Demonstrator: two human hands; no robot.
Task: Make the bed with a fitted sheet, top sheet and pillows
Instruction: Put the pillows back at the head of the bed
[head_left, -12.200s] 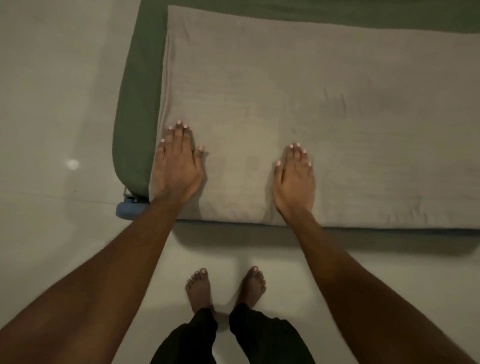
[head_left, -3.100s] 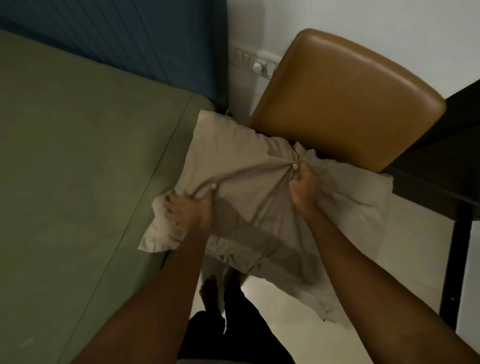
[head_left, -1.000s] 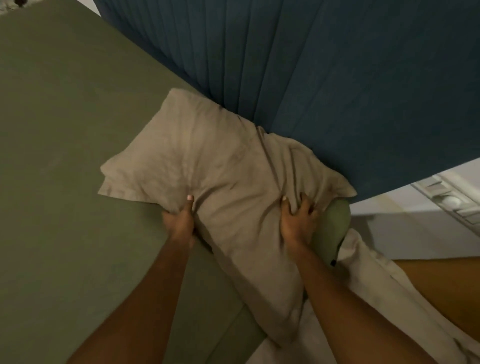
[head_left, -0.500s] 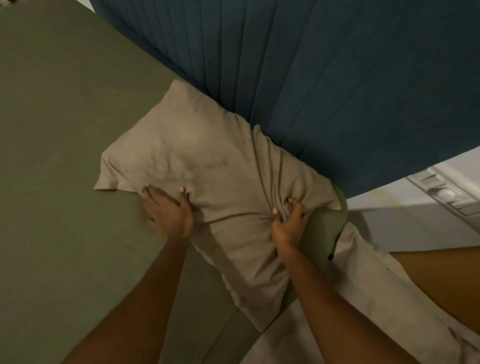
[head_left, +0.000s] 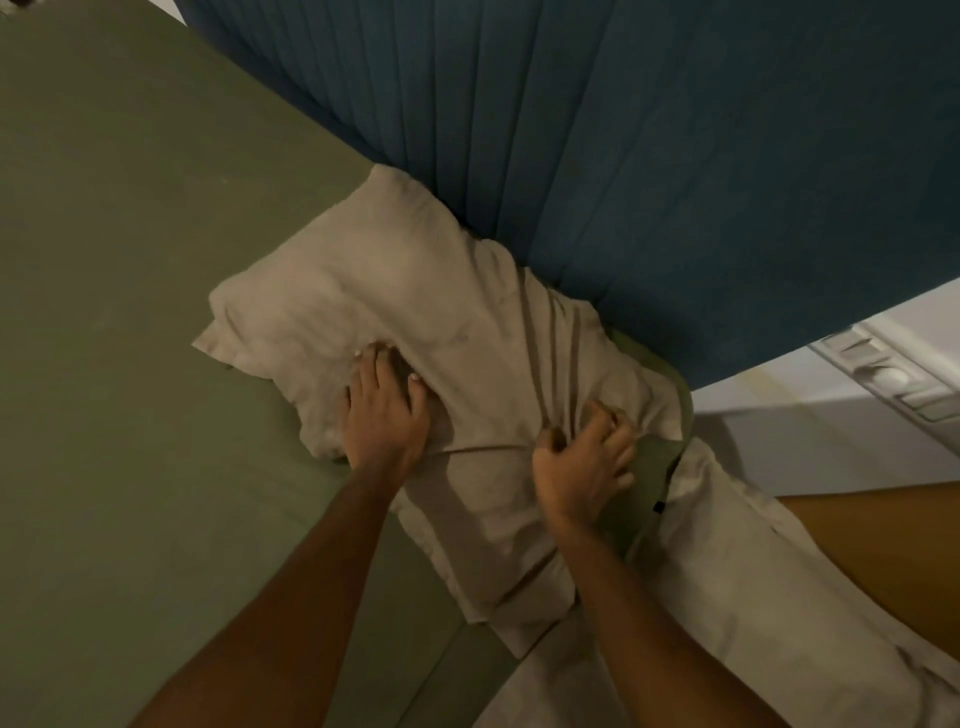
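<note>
A beige pillow (head_left: 395, 301) lies on the green fitted sheet (head_left: 130, 312) at the head of the bed, its far edge against the blue headboard (head_left: 649, 156). My left hand (head_left: 382, 415) presses flat on the pillow's near edge, fingers straight. To its right, my right hand (head_left: 582, 462) grips a bunched fold of the pillowcase near the pillow's right end, pulling creases into the cloth. The slack open end of the pillowcase (head_left: 498, 571) trails toward me over the bed's corner.
A second beige pillow (head_left: 769, 597) rests to the right on a tan leather chair (head_left: 883, 540). A white wall with a switch panel (head_left: 893, 374) shows past the headboard's right end. The green sheet stretches off to the left.
The pillow has settled flatter against the headboard. My left hand slid onto the pillow and lies flat on it. My right hand keeps its grip on the pillowcase.
</note>
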